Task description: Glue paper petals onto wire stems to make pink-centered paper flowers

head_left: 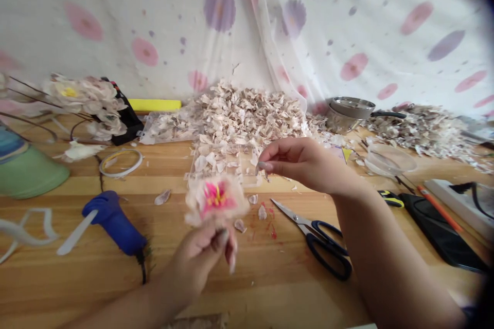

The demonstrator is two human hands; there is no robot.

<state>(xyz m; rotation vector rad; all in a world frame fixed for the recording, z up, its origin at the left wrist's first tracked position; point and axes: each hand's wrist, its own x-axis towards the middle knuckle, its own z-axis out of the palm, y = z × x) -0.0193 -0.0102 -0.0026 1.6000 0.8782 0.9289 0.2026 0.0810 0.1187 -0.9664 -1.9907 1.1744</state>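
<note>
Left hand [204, 254]: thumb and fingers closed in a pinch at the underside of a flower [231, 200], which sits just above and beyond the knuckles, face up and tipped toward the viewer. The exact grip point is covered by the fingers; cannot tell whether a stem runs through it.

Right hand [295, 164]: raised, ahead and to the right of the left hand, thumb and forefinger tips brought together at the near right edge of a clear tray [250, 179]. Cannot tell whether a petal lies between the tips.

Flower: pale, thin outer petals, pink inside, yellow at the centre; edges blurred. Handling, estimated: very light, petals soft and papery, likely to crease or tear if squeezed. Best hold judged to be low at the base, where the left hand has it, leaving the petal rims and the yellow centre untouched.

Loose petals [262, 212] lie on the counter [266, 288] just right of the flower; probably as fragile, best lifted by one edge with light pressure. A petal heap [247, 118] rises beyond both hands. Scissors [304, 223] lie below the right forearm; a blue corded tool [116, 221] lies left of the left hand.
</note>
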